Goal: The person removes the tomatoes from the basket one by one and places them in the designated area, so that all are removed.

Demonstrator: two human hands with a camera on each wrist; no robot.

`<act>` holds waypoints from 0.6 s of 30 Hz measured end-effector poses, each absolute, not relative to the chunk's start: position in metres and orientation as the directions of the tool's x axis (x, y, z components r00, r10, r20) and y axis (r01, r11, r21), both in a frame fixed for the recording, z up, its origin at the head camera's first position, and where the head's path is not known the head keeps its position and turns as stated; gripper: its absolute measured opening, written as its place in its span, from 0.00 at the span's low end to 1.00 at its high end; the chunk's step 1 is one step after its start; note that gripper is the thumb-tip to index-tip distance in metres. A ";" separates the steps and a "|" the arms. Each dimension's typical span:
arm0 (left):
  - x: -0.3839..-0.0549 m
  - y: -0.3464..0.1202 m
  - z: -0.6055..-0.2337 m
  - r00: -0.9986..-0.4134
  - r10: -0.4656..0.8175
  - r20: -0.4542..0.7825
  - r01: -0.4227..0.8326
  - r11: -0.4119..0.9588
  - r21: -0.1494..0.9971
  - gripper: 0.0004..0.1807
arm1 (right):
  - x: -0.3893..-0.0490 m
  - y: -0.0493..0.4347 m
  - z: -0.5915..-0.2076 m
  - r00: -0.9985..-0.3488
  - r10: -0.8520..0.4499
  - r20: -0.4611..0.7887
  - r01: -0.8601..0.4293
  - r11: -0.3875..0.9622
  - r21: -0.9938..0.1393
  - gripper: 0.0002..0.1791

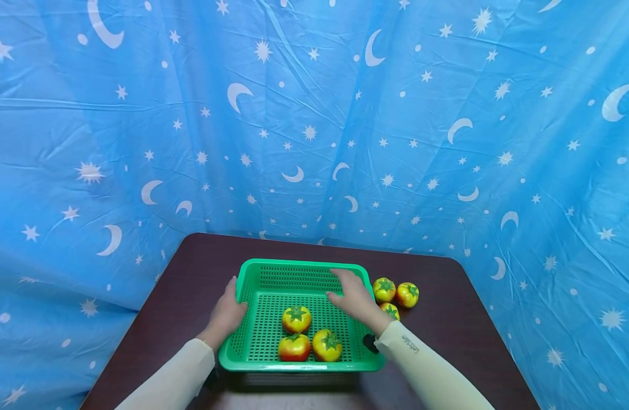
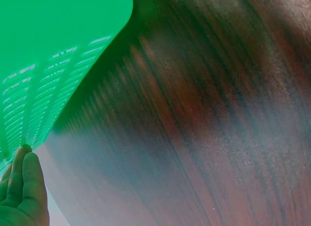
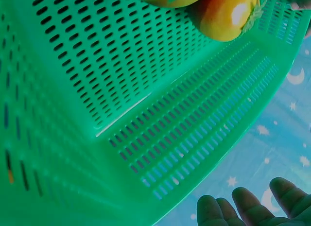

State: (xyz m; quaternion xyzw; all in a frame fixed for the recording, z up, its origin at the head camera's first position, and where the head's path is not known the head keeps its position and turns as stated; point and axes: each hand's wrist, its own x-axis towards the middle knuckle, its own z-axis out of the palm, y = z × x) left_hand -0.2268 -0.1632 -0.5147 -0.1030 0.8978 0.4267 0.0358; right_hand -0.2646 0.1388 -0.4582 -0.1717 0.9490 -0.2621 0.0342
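A green plastic basket (image 1: 248, 367) with slotted walls is over the dark table. Inside, toward its near side, lie three yellow-and-red tomatoes (image 1: 296, 319) with green leafy tops. My left hand (image 1: 226, 312) grips the basket's left side, thumb at the rim and fingers along the outer wall; in the left wrist view those fingers (image 2: 32, 180) lie against the slotted wall. Over the basket's right part reaches my right hand (image 1: 352, 295), holding nothing. Its fingers (image 3: 250, 206) are extended beyond the far rim in the right wrist view, apart from the basket.
Three more tomatoes (image 1: 408, 295) sit on the table (image 1: 448, 341) just right of the basket, one partly behind my right wrist. A blue curtain (image 1: 314, 142) with white moons and stars hangs behind and beside the table.
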 end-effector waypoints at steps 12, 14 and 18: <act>-0.227 -0.163 -0.517 -0.977 -0.154 -0.148 -0.212 0.618 0.757 0.42 | -0.262 0.119 -0.463 -0.918 -0.395 -0.046 -0.319 0.802 -0.505 0.33; -0.227 -0.163 -0.516 -0.977 -0.154 -0.145 -0.210 0.621 0.755 0.42 | -0.262 0.115 -0.463 -0.916 -0.399 -0.050 -0.321 0.799 -0.508 0.33; -0.228 -0.163 -0.516 -0.978 -0.154 -0.139 -0.205 0.623 0.754 0.42 | -0.263 0.108 -0.467 -0.908 -0.415 -0.055 -0.336 0.800 -0.496 0.33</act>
